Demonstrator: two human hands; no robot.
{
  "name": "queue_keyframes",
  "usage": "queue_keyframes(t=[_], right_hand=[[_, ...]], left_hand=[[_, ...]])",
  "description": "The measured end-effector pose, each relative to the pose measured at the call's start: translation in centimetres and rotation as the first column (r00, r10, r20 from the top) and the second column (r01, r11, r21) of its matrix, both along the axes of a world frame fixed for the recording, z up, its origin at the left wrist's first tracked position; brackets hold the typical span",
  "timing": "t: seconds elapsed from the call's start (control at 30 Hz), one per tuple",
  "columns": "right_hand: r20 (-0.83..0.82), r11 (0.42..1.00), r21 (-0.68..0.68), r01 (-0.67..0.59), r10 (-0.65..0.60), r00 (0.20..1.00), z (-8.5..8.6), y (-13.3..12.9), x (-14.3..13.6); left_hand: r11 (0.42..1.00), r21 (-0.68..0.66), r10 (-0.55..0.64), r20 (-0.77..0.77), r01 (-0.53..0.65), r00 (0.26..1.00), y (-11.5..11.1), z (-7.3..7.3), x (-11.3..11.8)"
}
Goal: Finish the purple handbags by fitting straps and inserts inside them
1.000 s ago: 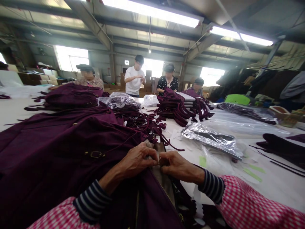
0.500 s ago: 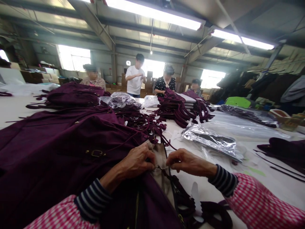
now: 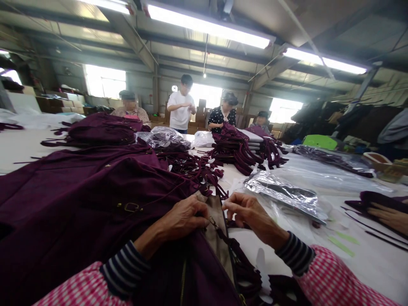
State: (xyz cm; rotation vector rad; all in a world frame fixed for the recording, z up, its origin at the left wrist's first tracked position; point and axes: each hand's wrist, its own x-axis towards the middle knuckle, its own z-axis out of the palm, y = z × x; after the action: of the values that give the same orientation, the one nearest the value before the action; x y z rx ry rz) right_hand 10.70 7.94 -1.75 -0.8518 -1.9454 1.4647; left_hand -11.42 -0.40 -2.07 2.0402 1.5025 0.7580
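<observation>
A dark purple bag (image 3: 105,216) with a brass buckle (image 3: 131,207) fills the left and lower middle of the head view. My left hand (image 3: 185,216) is closed on the edge of its opening, where beige lining (image 3: 214,242) shows. Beside its fingertips a small metal clasp (image 3: 213,221) lies over the lining, joined to a dark purple strap (image 3: 234,246). My right hand (image 3: 247,212) is raised just right of the opening, with thumb and forefinger bent close together; whatever they may hold is too small to tell.
Purple straps (image 3: 194,168) lie heaped beyond the bag, near stacked purple bags (image 3: 245,146). A clear plastic package (image 3: 283,191) lies at right. Another person's hand (image 3: 390,216) rests on purple fabric at the right edge. Several people stand or sit across the table.
My right hand has lifted slightly and moved away from the clasp, which now lies clear of its fingers. Another person's hand has appeared at the right edge.
</observation>
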Motion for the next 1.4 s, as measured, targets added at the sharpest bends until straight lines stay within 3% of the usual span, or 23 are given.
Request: queue_keyframes(t=[0.13, 0.27, 0.43, 0.73, 1.07, 1.4], right_hand=[[-0.249, 0.975, -0.208, -0.076, 0.023, 0.968, -1.0, -0.8, -2.0], [-0.284, 0.964, -0.255, -0.077, 0.002, 0.959, -2.1, -0.8, -2.6], [-0.249, 0.969, -0.244, -0.043, -0.020, 0.968, -3.2, -0.4, -2.6], [-0.304, 0.937, -0.341, -0.079, -0.031, 0.952, -3.5, -0.5, -2.6], [-0.207, 0.960, -0.268, -0.082, 0.026, 0.978, -3.7, -0.9, -2.7], [-0.201, 0.963, -0.253, -0.095, 0.044, 0.979, -4.7, -0.4, -2.9]], left_hand=[[0.999, 0.006, -0.034, 0.224, 0.033, 0.974, 0.4, -0.7, -0.3], [1.000, -0.004, 0.013, 0.307, -0.013, 0.952, 0.9, -1.4, -0.2], [0.996, 0.015, 0.076, 0.263, -0.082, 0.962, 0.9, -1.3, 0.0], [0.993, 0.036, 0.103, 0.237, -0.115, 0.966, 0.9, -1.6, 0.1], [0.978, 0.104, 0.174, 0.074, -0.181, 0.982, 0.5, -1.2, 0.7], [0.971, 0.095, 0.216, 0.029, -0.218, 0.976, 0.3, -1.3, 0.9]])
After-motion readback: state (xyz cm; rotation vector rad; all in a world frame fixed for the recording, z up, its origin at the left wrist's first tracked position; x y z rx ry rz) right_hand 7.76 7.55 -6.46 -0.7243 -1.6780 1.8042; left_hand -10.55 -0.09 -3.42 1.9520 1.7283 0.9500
